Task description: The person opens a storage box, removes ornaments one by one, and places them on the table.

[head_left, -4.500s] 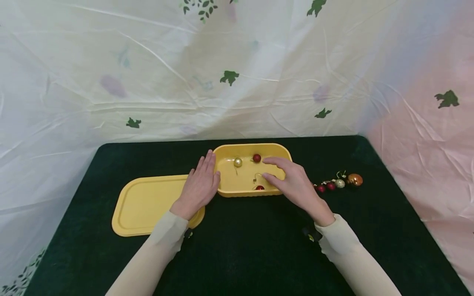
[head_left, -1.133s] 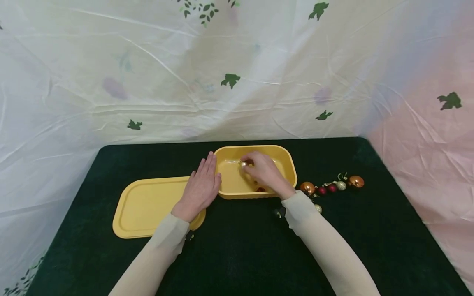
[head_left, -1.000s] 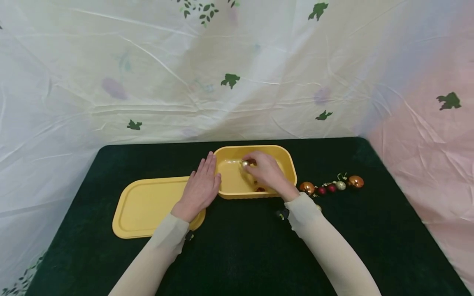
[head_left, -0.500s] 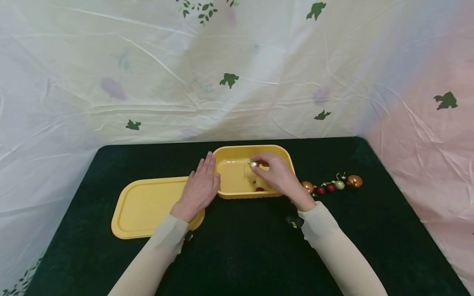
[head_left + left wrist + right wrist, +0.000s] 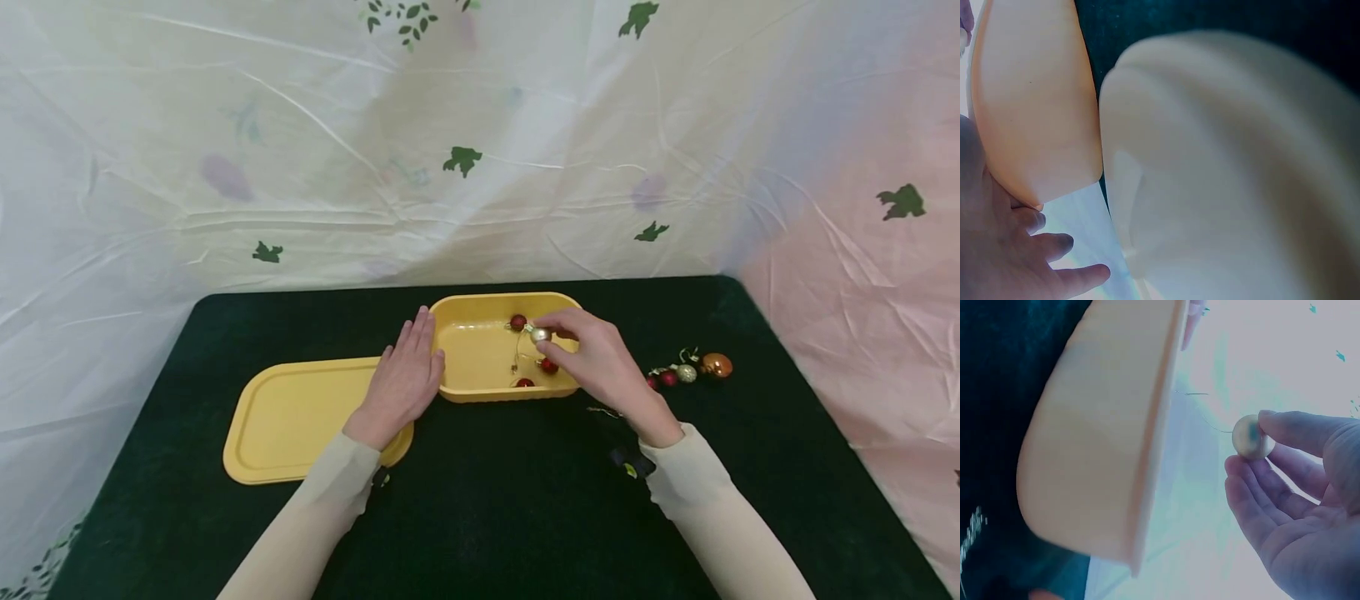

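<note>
Your right hand [image 5: 600, 358] pinches a small pale gold bauble [image 5: 538, 335] at thumb and fingertip, over the right end of the yellow tub [image 5: 480, 392] | tub's long axis runs left-right | your left hand [image 5: 405, 379] lies flat against its left end | hanging thread looks attached, hard to confirm | red baubles [image 5: 547, 365] lie below it

My left hand [image 5: 402, 381] flat against the box's [image 5: 480, 392] left end, lid [image 5: 292, 421] on the table [image 5: 487, 508] left of it, my right hand [image 5: 600, 367] over the box pinching a bauble [image 5: 538, 335], three baubles [image 5: 518, 322] inside, more baubles [image 5: 690, 369] right of the box
</note>
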`<state>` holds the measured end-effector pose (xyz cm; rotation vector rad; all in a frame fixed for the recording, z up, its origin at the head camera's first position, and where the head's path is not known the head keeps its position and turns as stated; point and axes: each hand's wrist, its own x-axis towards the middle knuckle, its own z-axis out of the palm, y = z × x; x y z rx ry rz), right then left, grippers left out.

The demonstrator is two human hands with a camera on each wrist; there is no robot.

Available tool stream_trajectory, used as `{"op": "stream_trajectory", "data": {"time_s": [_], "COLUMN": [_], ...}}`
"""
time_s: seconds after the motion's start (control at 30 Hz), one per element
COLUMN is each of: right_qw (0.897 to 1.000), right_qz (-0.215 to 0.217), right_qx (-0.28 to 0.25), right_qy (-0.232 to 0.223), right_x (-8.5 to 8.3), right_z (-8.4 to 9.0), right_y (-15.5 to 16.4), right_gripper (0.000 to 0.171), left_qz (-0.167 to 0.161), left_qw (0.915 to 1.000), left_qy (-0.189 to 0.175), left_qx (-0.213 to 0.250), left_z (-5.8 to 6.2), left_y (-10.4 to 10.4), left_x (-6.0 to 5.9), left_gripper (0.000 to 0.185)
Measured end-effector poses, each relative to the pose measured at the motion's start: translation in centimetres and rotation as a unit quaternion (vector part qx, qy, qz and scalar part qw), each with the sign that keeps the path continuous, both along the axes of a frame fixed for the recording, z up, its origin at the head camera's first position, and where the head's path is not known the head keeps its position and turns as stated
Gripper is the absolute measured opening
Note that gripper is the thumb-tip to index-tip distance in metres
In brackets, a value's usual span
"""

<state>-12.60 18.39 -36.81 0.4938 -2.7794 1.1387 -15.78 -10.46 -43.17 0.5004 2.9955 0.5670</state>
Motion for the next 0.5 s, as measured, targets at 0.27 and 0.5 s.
{"op": "stream_trajectory", "data": {"time_s": [0.27,0.5], "right_qw": [0.999,0.998], "right_qz": [-0.019,-0.034], "right_qx": [0.004,0.007], "right_qy": [0.029,0.049], "right_x": [1.4,2.5], "right_z": [0.8,0.9], "right_y": [2.3,4.5], "right_gripper": [0.027,0.028], "left_qz": [-0.002,-0.004], "left_qw": [1.0,1.0], "left_qy": [0.001,0.003], "left_qx": [0.002,0.001], "left_z": [0.0,-0.1], "left_y": [-0.1,-0.1], "left_x": [0.0,0.1], "left_gripper": [0.067,0.067]}}
